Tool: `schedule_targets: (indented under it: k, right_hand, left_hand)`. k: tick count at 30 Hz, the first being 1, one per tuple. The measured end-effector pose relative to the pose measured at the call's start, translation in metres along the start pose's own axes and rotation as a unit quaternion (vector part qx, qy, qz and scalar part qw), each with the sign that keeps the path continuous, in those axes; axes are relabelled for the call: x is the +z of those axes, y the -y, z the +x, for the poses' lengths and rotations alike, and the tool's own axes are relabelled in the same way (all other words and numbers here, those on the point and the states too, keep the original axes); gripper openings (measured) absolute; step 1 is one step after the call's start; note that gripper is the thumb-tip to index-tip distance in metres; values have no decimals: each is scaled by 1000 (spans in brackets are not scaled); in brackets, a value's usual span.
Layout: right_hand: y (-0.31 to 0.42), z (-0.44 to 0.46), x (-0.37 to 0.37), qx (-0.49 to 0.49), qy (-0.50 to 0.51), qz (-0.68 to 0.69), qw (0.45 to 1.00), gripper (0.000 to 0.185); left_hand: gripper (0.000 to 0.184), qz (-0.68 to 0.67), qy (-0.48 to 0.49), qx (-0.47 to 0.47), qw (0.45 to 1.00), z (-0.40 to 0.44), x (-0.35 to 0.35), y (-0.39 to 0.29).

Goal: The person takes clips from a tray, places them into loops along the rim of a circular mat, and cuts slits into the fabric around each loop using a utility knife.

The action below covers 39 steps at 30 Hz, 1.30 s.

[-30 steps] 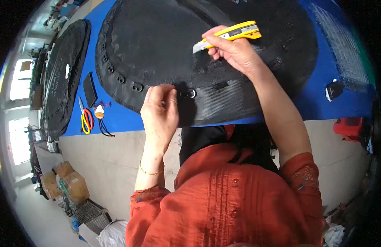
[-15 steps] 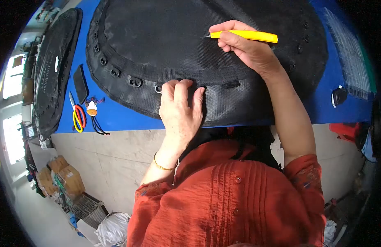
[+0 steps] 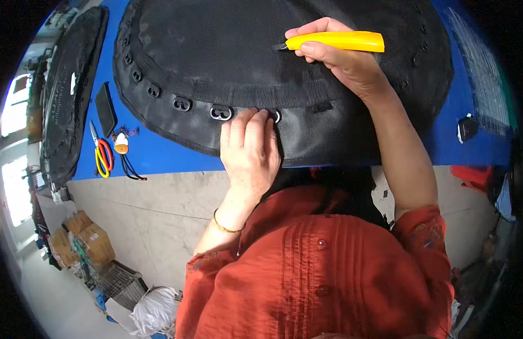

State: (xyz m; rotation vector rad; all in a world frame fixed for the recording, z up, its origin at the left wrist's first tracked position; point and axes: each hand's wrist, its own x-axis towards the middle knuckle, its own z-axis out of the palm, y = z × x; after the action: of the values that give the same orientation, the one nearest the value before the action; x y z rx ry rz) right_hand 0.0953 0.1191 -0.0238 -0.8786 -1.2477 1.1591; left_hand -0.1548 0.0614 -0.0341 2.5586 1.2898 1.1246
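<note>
A large round black mesh piece (image 3: 216,51) lies on the blue table, with metal rings on black tabs along its rim. My left hand (image 3: 250,138) rests on its near edge, fingers curled at a tab with a ring (image 3: 278,117); whether they pinch it is hidden. Just left of these fingers is another ringed tab (image 3: 221,112). My right hand (image 3: 343,59) is wrapped round a yellow utility knife (image 3: 351,41), held over the mesh with its blade pointing left. Below the knife, a small black strap (image 3: 320,107) lies near the rim.
Scissors (image 3: 104,158) with red and yellow handles, a black phone (image 3: 106,110) and a small corded trinket (image 3: 121,144) lie at the left. Beyond them is another black mesh piece (image 3: 69,101). A small black object (image 3: 467,129) sits at the right on the blue table (image 3: 160,152).
My left hand has moved right along the rim to another ringed tab. The knife in my right hand has turned, showing its plain yellow side, and sits further right.
</note>
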Motion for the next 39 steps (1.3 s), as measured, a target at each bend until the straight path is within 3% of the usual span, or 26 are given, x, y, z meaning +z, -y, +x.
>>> schedule_targets:
  k: [9, 11, 14, 17, 32, 34, 38, 39]
  right_hand:
    - [5, -1, 3, -18, 22, -59, 998, 28]
    - [9, -2, 1, 33, 53, -59, 996, 40]
    - [10, -3, 0, 66, 47, 25, 996, 44]
    - [14, -8, 0, 61, 54, 6, 997, 49]
    - [31, -48, 20, 30, 112, -78, 990, 41]
    - [30, -44, 18, -9, 134, -165, 977, 46]
    - [30, -44, 21, -6, 127, -188, 974, 46]
    - [31, -45, 22, -5, 123, -176, 977, 40]
  left_hand:
    - [27, -29, -5, -19, 999, 3, 1, -9]
    - [25, -27, -12, -18, 999, 2, 4, -9]
    - [23, -18, -25, -14, 999, 0, 8, -10]
    - [21, -14, -32, -5, 999, 1, 8, -10]
    - [18, -29, -22, -26, 999, 2, 2, -11]
    - [18, -29, -17, -22, 999, 1, 2, -10]
    - [17, -26, -20, -17, 999, 1, 3, -9]
    - [17, -28, -22, -17, 999, 0, 3, -8]
